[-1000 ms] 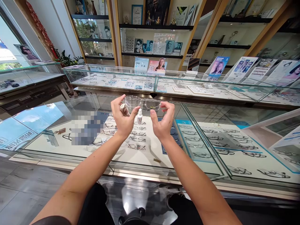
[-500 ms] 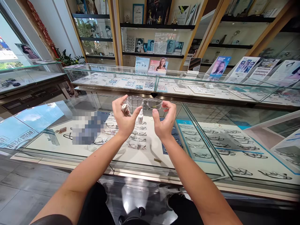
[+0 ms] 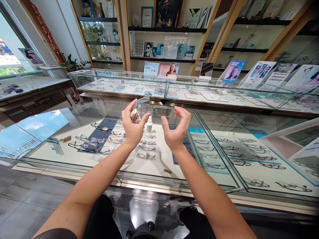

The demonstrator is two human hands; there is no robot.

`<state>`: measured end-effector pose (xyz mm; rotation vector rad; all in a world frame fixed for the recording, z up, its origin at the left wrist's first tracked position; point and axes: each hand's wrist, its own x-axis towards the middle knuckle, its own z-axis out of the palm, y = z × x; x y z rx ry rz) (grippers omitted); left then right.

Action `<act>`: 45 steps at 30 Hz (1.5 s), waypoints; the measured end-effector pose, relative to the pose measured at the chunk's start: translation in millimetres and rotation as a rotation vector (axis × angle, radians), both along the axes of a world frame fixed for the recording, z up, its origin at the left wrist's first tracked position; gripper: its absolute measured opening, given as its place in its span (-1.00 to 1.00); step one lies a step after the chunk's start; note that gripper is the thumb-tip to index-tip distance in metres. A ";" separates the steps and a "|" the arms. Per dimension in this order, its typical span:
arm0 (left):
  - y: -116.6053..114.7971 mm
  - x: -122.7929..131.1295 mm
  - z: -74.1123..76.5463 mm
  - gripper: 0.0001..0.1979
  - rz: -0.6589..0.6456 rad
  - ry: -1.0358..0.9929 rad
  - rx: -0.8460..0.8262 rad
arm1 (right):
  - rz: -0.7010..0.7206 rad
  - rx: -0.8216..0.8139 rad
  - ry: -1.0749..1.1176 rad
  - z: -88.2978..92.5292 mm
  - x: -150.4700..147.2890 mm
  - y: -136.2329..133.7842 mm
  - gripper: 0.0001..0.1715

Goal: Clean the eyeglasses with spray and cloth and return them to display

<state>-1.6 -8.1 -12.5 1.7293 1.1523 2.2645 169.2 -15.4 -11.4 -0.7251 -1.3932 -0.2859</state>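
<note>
Eyeglasses (image 3: pixel 154 110) with clear lenses held up between both hands, above the glass display counter (image 3: pixel 74 114). Left hand (image 3: pixel 133 124) pinches the frame's left end: thumb tip below the lens corner, forefinger raised above it, frame sitting between the two. Small pale cloth (image 3: pixel 135 116) bunched in the same hand, tucked behind the thumb against the palm under the curled fingers. Right hand (image 3: pixel 176 129) at the other end: thumb up just below the right lens, other fingers curved over past the temple; fingertips look to be touching the hinge end, exact contact hard to tell through the clear frame. Both hands narrowly closed, palms facing each other, lenses spanning the gap between them, roughly level.

Small white dropper bottle (image 3: pixel 149 124) stands upright on the counter glass, seen just below the frame and between the two thumbs, touching neither hand. Rows of display frames (image 3: pixel 146 147) lie inside the case under the wrists. Dark tray with black-framed glasses (image 3: pixel 93 141) sits well off to the left of the left hand. Second glass case (image 3: pixel 119 86) runs beyond the fingertips; leaflets (image 3: pixel 233 70) stand on it, off to the right. Wall shelves (image 3: pixel 164 30) with photos behind that. Dark trousers and shoes visible below the forearms.
</note>
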 end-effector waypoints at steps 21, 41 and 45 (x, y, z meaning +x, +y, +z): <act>8.1 -5.2 -2.7 -0.30 0.143 0.064 0.209 | 0.507 -0.376 0.466 11.8 8.9 9.1 -0.53; 5.0 -4.9 -1.6 -0.29 0.088 0.049 0.111 | 0.803 -0.484 0.549 15.6 11.5 9.8 -0.63; 4.9 -6.5 -1.0 -0.28 0.125 0.073 0.110 | 0.792 -0.500 0.560 16.9 11.1 9.2 -0.57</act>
